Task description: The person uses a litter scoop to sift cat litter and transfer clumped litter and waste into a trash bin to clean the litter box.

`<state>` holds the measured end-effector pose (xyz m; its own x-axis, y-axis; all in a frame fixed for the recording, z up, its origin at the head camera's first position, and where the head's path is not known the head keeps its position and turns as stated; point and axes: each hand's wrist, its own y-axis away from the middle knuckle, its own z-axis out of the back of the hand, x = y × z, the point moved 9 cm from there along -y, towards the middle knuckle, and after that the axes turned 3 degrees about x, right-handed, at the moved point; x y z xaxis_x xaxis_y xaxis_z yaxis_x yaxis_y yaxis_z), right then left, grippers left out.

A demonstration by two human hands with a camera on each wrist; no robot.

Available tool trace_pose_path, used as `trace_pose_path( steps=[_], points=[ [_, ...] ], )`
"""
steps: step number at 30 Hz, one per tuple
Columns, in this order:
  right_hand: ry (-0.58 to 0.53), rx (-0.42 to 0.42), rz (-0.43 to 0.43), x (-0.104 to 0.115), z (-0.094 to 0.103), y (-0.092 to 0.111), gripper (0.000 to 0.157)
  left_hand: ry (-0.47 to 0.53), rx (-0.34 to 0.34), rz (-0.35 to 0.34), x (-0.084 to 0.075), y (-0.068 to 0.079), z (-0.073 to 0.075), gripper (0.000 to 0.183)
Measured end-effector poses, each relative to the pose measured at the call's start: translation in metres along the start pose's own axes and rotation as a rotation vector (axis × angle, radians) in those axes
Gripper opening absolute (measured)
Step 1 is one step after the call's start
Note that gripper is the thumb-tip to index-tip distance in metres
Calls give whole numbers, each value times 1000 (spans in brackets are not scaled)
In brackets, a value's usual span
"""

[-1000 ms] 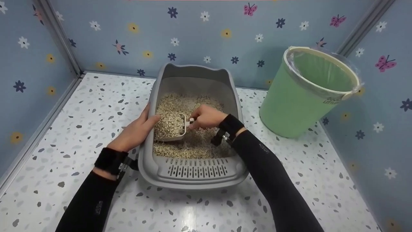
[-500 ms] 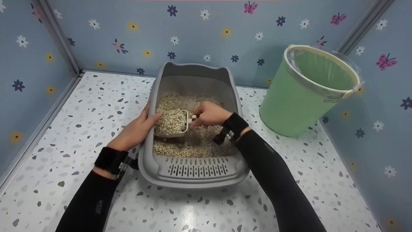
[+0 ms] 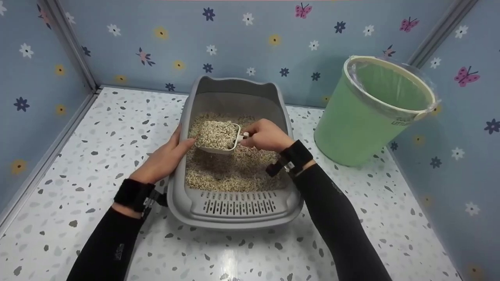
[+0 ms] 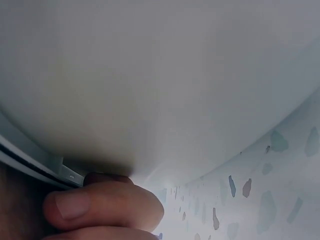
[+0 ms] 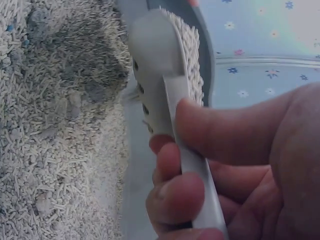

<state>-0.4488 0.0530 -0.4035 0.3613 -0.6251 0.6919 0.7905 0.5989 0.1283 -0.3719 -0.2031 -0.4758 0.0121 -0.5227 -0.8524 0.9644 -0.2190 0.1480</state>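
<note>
Right hand [image 3: 267, 136] grips 1 litter scoop [image 5: 157, 47] above 1 litter box [image 3: 234, 221]; left hand [image 3: 165, 159] clasps its rim [image 3: 179, 183]; 1 wastebasket [image 3: 349, 121] nearby.

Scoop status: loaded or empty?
Loaded: in the head view, pale pellets heap in the scoop that the right hand grips, and the right wrist view shows them protruding past its rim.

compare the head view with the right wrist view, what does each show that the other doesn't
Only head: the round light-green bin with its clear liner, the grey-speckled white floor and the slotted front ledge.

Only right wrist: the row of holes in the off-white plastic scoop.

Both: the bare right hand gripping the loaded scoop, beige pellets, the grey plastic tray and the blue floral wall.
</note>
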Motion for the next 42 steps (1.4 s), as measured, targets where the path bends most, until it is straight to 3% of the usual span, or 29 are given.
trace_pose_path(
  steps=[10, 22, 34, 42],
  points=[
    [-45, -94, 20, -8, -1, 15, 45, 2, 18, -5, -2, 1, -2, 84],
    [-97, -171, 24, -9, 1, 16, 44, 2, 9, -1, -1, 0, -1, 86],
    [-181, -282, -15, -12, 9, 17, 17, -1, 15, -6, -2, 0, -1, 92],
    [-160, -300, -12, -9, 10, 18, 13, 0, 5, -42, -5, 0, 0, 91]
  ],
)
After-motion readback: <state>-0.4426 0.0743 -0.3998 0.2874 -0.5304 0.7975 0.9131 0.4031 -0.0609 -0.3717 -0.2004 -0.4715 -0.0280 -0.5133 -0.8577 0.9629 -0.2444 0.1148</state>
